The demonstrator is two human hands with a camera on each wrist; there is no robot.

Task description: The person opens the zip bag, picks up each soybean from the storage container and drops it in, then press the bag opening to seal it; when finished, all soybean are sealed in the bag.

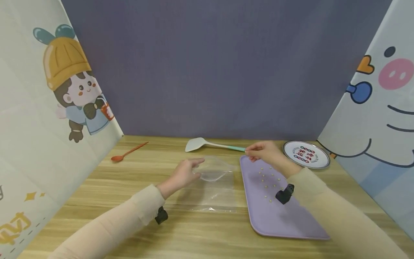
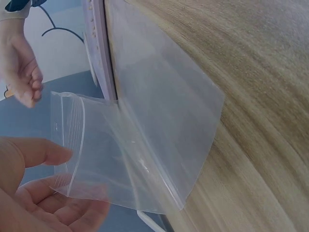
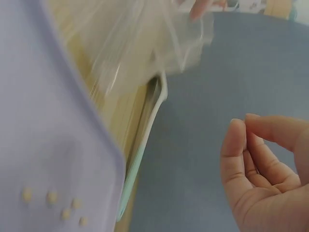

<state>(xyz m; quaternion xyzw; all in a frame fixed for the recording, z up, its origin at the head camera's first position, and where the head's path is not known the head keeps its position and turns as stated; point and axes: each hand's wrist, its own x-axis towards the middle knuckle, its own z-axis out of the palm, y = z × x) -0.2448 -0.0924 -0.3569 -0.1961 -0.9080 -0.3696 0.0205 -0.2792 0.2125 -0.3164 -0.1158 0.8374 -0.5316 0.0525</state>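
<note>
A clear zip-lock bag (image 1: 216,196) rests on the table with its mouth raised and spread. My left hand (image 1: 182,176) holds the bag's rim; in the left wrist view its thumb lies over the zip strip and its fingers show behind the plastic. My right hand (image 1: 266,153) is above the far edge of the purple tray (image 1: 284,228), apart from the bag. In the right wrist view its thumb and index fingertips (image 3: 235,126) meet; anything between them is too small or hidden to see. Several small yellowish beans (image 1: 266,186) lie scattered on the tray.
Behind the bag lies a white spatula (image 1: 195,144) with a green handle end. An orange spoon (image 1: 118,158) is at the far left. A decorated plate (image 1: 291,153) stands at the back right. A dark panel (image 1: 207,72) closes off the rear of the table.
</note>
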